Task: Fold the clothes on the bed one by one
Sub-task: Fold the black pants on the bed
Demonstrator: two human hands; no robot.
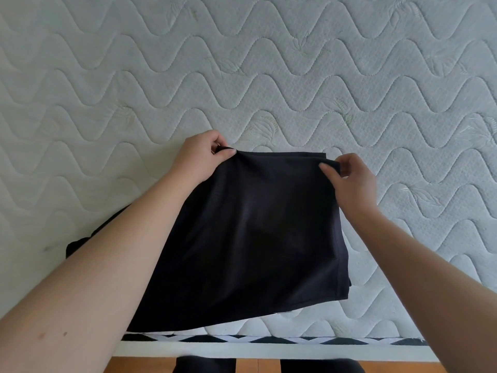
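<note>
- Left hand [200, 154] pinched the far left corner of the black garment [242, 238]
- Right hand [352, 179] pinched its far right corner
- Garment lay near the mattress [269, 63] near edge

The left hand [200, 154] is pinching the far left corner of a black garment [250, 238], and the right hand [349, 179] is pinching its far right corner. The garment is lying folded on the quilted white mattress [269, 63], its near edge reaching the mattress's black-and-white border [269, 340]. A wooden floor [134, 366] is showing below.
</note>
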